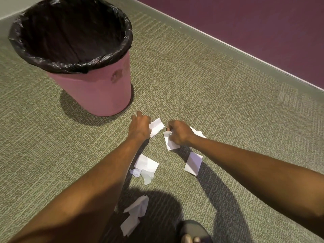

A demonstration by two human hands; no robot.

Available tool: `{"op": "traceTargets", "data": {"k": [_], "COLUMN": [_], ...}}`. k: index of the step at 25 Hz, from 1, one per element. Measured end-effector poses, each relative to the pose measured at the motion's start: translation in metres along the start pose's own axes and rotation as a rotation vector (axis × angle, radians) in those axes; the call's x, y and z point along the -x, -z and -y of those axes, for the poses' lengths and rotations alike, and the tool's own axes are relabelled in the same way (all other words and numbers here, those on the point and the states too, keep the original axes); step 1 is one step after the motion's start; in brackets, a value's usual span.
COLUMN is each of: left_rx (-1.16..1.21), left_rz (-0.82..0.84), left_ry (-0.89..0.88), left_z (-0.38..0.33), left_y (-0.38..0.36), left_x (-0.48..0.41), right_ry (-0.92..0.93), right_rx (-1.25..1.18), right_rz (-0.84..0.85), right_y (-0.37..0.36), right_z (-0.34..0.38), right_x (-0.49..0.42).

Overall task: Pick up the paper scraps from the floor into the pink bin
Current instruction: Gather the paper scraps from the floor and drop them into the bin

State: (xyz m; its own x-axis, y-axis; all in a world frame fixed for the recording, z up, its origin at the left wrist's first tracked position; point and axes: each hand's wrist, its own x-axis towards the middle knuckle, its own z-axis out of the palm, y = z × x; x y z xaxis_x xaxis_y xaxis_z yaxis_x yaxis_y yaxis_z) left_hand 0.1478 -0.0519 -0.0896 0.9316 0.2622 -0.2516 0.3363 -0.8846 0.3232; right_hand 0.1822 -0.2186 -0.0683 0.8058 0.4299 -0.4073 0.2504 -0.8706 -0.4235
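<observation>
The pink bin (98, 92), lined with a black bag, stands on the carpet at the upper left. My left hand (139, 128) is down on the floor just right of the bin's base, fingers closed on a white paper scrap (157, 126). My right hand (178, 132) grips another white scrap (169, 142), and a further piece (198, 132) pokes out behind that hand. More scraps lie nearer me: a flat one (193, 163), a crumpled cluster (144, 168) and a folded pair (134, 215).
Green-grey carpet (210, 85) covers the floor. A dark purple wall (263, 23) with a pale skirting edge runs diagonally across the upper right. My sandalled foot (192, 233) shows at the bottom edge.
</observation>
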Motion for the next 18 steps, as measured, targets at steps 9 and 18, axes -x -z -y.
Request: {"op": "traceTargets", "data": {"k": [9, 18], "left_rx": [0.356, 0.876], "left_rz": [-0.001, -0.153], "left_ry": [0.089, -0.080], "left_z": [0.022, 0.013], "left_y": [0.014, 0.136], "left_x": [0.009, 0.079], "right_ry": [0.020, 0.300], "right_rx": [-0.362, -0.658], "right_rz": [-0.063, -0.349], "right_y": [0.039, 0.159], "right_z": [0.031, 0.147], "right_x": [0.022, 0.063]}}
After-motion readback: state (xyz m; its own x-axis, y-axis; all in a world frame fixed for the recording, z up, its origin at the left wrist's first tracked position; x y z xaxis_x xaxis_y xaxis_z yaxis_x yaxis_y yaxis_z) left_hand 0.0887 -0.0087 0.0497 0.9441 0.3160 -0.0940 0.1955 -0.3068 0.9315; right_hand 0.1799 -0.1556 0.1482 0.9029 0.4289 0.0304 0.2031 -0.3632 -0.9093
